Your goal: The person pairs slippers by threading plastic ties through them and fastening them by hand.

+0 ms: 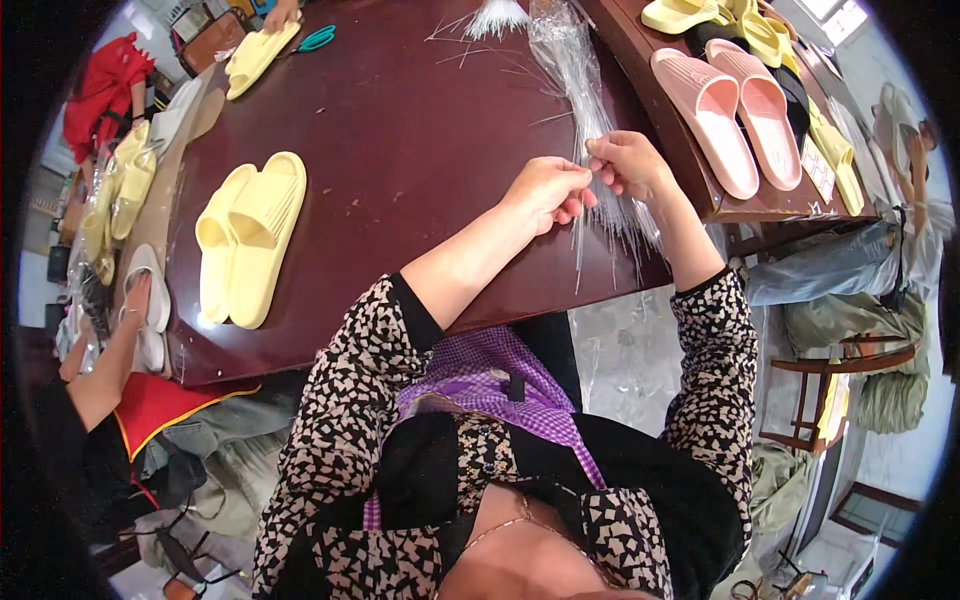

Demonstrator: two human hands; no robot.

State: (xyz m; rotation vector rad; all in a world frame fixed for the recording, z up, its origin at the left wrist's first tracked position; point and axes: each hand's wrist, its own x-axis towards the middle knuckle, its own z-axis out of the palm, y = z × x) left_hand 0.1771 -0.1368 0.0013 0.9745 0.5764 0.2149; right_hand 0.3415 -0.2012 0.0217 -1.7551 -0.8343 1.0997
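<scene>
**Clear plastic strands, held at the desk edge**

Clear plastic strands (590, 120): a long, thin bundle lying across the dark red desk (400, 150), running from the far end toward me and fanning out past the near edge. My left hand (548, 190) and my right hand (625, 162) meet on it, almost touching. Each grip is pinched shut on the strands, thumb against fingertips, near the desk's right corner.

Pale yellow slippers (248, 238): one pair, side by side on the desk, well to the left of my hands.

Pink slippers (730, 110): one pair, on a second desk to the right, beyond the bundle. More yellow slippers (740, 20) lie behind them.

Single yellow slipper (258, 52): far left end of the desk, with another person's hand on it; teal scissors (318, 38) just beside.

Another person's forearm (110, 350): at the left edge, reaching toward a white slipper (150, 290).
</scene>
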